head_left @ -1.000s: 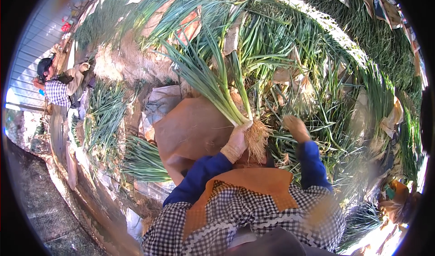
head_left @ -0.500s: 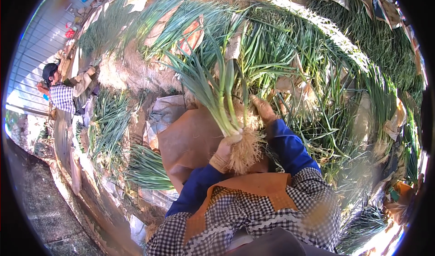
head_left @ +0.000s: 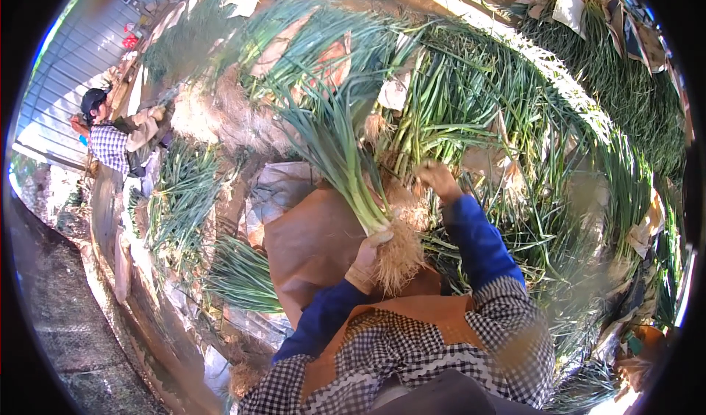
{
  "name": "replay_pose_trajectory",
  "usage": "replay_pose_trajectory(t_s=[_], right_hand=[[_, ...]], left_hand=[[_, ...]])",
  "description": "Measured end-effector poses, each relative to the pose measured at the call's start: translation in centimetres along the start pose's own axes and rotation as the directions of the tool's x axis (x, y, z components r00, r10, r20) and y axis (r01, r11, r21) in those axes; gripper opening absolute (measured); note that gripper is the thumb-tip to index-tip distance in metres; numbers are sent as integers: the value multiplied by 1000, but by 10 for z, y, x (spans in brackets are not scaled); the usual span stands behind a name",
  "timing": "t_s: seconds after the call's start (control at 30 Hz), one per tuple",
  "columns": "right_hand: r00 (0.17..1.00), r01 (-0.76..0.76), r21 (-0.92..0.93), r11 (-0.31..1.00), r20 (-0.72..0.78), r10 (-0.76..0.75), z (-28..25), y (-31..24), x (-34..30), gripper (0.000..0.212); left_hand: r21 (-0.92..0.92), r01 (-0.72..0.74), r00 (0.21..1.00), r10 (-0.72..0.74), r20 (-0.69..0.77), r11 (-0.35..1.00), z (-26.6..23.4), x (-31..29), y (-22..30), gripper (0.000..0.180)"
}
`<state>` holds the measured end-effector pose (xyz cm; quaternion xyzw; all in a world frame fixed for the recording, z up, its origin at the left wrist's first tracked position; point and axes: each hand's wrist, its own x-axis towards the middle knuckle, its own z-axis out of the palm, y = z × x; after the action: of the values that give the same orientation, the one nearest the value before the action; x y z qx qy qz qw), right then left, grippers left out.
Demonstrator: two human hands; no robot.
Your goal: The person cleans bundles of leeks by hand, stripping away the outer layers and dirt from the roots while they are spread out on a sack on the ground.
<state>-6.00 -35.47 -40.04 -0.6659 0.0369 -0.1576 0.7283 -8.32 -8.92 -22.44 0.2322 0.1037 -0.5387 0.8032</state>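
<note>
My left hand [head_left: 365,259], in a pale glove, is closed round the white lower ends of a bunch of green garlic-like stalks [head_left: 358,194]. Their long leaves fan away to the upper left, and pale stringy roots [head_left: 401,257] hang down on the near side above my lap. To the right of the bunch, my right hand [head_left: 439,180] has its fingers curled at the near edge of a heap of similar stalks [head_left: 441,113]. What those fingers hold, if anything, I cannot make out.
Brown sheeting [head_left: 305,235] spreads below and left of the bunch. More stalks [head_left: 241,274] lie at the left, and a large root pile [head_left: 232,117] is farther off. A co-worker in a checked top [head_left: 109,147] works at the far left. Paper scraps [head_left: 395,91] lie among the leaves.
My right hand has moved slightly right, away from the bunch in my left hand. The left hand keeps its hold, and the whole view has shifted a little.
</note>
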Motion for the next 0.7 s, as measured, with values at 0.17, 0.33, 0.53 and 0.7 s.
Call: replay_pose_trajectory(t_s=[0.17,0.33,0.53,0.7], right_hand=[[958,-257,168,952,173,228,55,-154,-102,51],[929,-252,230,940,329,169,44,-130,-87,46],[967,-167,-447,879,-250,57,37,-77,-30,55],[859,-508,-706,492,-458,230,64,-115,-75,53]], left_hand=[[138,157,983,-141,-122,978,12,6,-29,19],[275,131,987,-98,-130,953,-7,28,-52,19],[198,130,982,-99,-160,971,5,31,-54,18],[210,73,969,-20,-244,975,-13,36,-58,19]])
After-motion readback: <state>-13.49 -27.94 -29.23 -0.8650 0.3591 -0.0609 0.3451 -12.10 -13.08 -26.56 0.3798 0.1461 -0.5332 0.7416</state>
